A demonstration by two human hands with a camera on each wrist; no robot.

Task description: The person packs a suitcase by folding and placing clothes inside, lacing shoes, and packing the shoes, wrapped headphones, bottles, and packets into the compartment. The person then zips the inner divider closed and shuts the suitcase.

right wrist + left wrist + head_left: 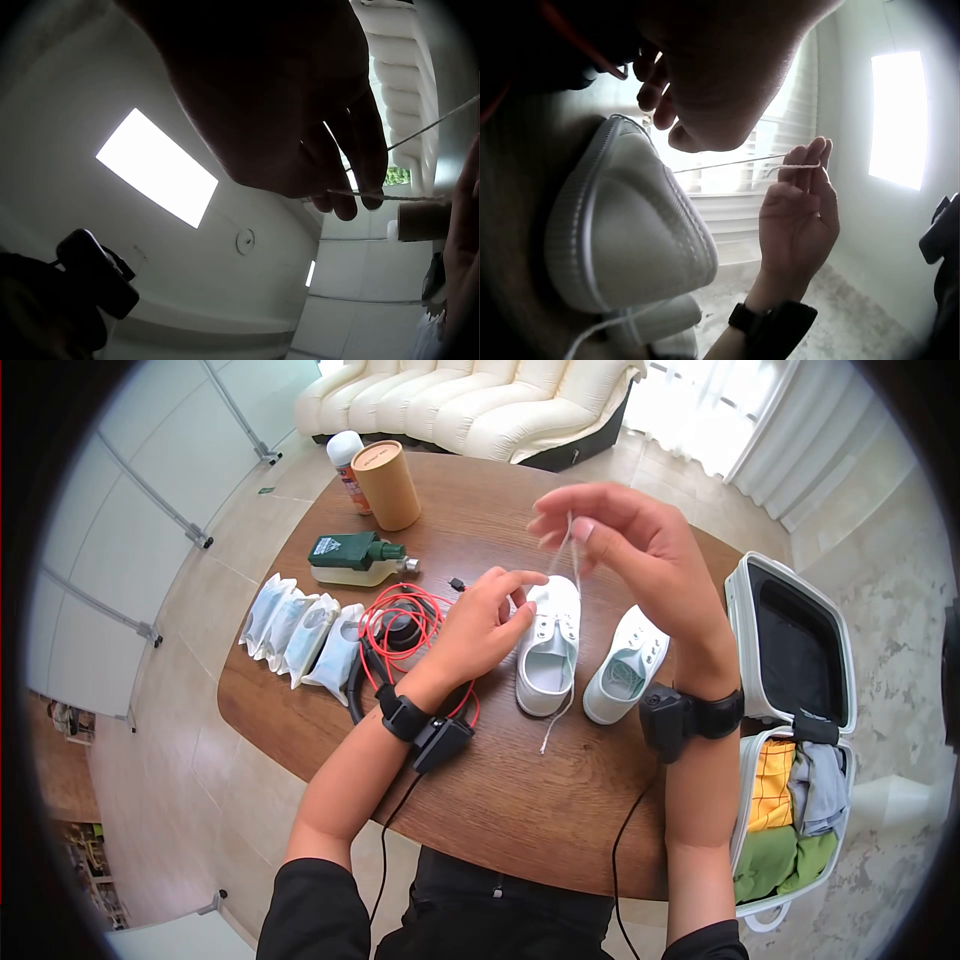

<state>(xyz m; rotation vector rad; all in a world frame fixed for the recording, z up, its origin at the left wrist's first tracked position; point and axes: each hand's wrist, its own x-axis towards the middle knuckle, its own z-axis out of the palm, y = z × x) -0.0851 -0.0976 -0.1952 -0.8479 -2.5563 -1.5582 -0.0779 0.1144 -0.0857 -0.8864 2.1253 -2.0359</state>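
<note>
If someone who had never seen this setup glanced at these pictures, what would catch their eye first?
Probably the raised right hand, holding a thin white lace taut above a white shoe in the middle of the table. Next, the bright red cable, tangled to the left of the shoes. Then the open suitcase at the far right, with yellow and green fabric inside.

A narrow gap separates the left shoe [547, 660] and right shoe [625, 670]; raised lace [731, 163] obstructs above, red cable [400, 654] leftward.
</note>
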